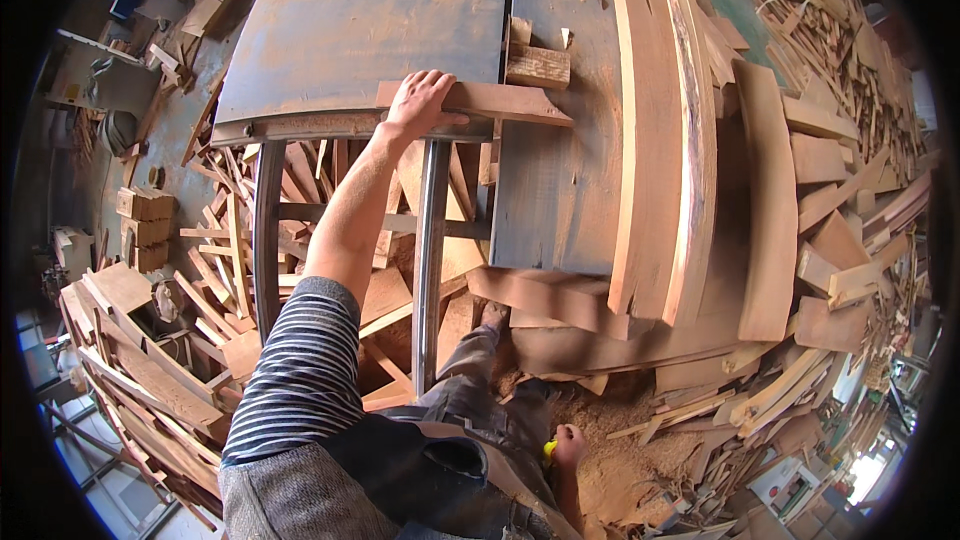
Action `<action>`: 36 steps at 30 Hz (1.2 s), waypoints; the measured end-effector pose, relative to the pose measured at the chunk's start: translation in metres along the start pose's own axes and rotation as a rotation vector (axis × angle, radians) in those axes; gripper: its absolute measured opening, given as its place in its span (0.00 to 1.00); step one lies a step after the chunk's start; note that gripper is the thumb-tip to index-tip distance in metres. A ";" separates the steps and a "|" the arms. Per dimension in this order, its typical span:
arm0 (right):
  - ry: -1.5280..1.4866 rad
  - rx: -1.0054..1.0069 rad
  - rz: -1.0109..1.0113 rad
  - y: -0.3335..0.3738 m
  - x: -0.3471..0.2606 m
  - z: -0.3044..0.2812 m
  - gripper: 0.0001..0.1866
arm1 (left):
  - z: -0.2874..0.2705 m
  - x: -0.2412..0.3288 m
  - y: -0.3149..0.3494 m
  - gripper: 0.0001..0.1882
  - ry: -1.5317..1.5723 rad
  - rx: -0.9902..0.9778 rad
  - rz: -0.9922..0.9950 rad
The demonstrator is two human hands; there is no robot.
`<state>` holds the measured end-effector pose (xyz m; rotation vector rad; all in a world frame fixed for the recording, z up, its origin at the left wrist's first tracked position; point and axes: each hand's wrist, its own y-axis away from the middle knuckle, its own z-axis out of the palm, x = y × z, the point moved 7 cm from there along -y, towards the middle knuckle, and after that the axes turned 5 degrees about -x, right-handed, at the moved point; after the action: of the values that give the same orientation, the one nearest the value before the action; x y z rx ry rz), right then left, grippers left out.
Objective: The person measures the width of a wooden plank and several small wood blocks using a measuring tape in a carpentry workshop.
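My left hand (pixel 422 103) reaches forward over a short reddish-brown wooden board (pixel 505 100) at the near edge of the dusty metal machine table (pixel 370 20). Its fingers lie over the far side of the board and the thumb is at the near side, gripping it. The board's right end sticks out past the table edge, over the gap toward the neighbouring surface. Low beside my leg, my right hand (pixel 569 446) is curled round a small yellow object (pixel 549 450), mostly hidden by the fingers.
A small wood block (pixel 538 67) lies just beyond the board's end. Long planks (pixel 645 140) rest on the dark surface (pixel 555 200) to the right. Offcuts (pixel 840 190) pile up at right and under the table around its metal legs (pixel 431 260). Sawdust (pixel 625 470) covers the floor.
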<state>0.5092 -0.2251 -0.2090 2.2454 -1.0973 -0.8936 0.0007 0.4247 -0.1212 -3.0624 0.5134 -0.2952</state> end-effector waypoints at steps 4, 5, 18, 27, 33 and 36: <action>0.042 0.002 -0.117 -0.006 -0.041 -0.002 0.16 | 0.001 -0.012 -0.017 0.41 -0.026 0.051 0.012; 0.056 0.020 -0.152 -0.004 -0.049 -0.002 0.15 | 0.001 -0.013 -0.020 0.41 -0.029 0.032 0.004; 0.067 -0.010 -0.079 0.009 -0.046 -0.010 0.17 | 0.005 -0.033 -0.052 0.41 -0.014 0.011 -0.021; 0.131 0.116 -0.124 0.034 -0.002 0.008 0.16 | 0.002 -0.040 -0.087 0.41 -0.021 -0.035 -0.120; 0.021 0.135 -0.075 0.037 0.001 0.010 0.16 | -0.004 -0.042 -0.081 0.40 0.024 -0.128 -0.131; 0.063 0.105 -0.100 0.037 -0.008 0.017 0.17 | -0.005 -0.032 -0.053 0.41 0.034 -0.065 -0.095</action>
<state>0.4741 -0.2413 -0.1932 2.4163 -1.0338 -0.8151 -0.0125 0.4856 -0.1196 -3.1554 0.3869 -0.3397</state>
